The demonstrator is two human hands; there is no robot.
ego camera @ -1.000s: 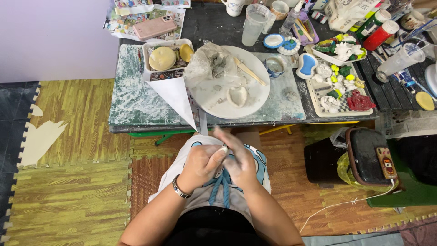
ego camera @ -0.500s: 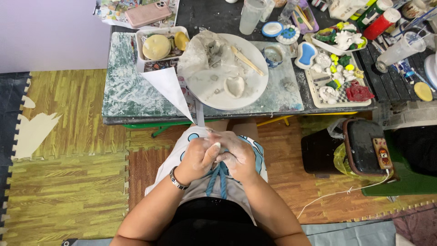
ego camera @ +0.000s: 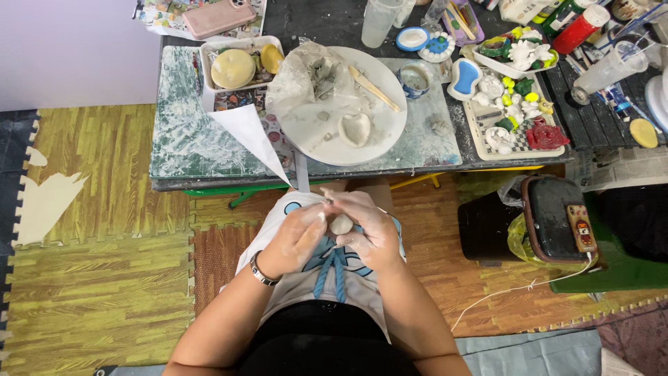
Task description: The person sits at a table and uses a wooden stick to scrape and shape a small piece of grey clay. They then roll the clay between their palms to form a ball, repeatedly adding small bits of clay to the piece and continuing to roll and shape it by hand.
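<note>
Head view: your two hands meet over your lap, and between them sits a small pale clay lump [ego camera: 341, 224]. Your left hand [ego camera: 296, 237] cups it from one side, fingers curled and pressed to it; your right hand [ego camera: 369, 230] closes on it from the other, thumb and fingertips pinching it. Neither grip is spread.

What has changed: a second ago your hands were folded tight over each other and the lump was hidden. Half a second ago they were still closed, though the view had swung a little. Now the fingers have parted enough to show a rounded lump, so I judge that you have been rolling or pressing it and are now checking its shape. Both hands are dusted white with clay.

Outward from the lump: a dark bracelet [ego camera: 262, 270] rings your left wrist, and under the hands lies a white apron with a blue bow [ego camera: 332, 268]. Just beyond the lump, the desk [ego camera: 181, 139] begins. On it, straight ahead of the lump, stands a round white board [ego camera: 362, 139] carrying a shaped clay piece [ego camera: 355, 129], a wooden stick [ego camera: 374, 88] and crumpled plastic with grey clay [ego camera: 313, 73]. Beyond and left of the lump is a tray [ego camera: 209, 66] with round yellowish discs. Right of the lump, on the floor, sits a dark bin [ego camera: 529, 223].
</note>
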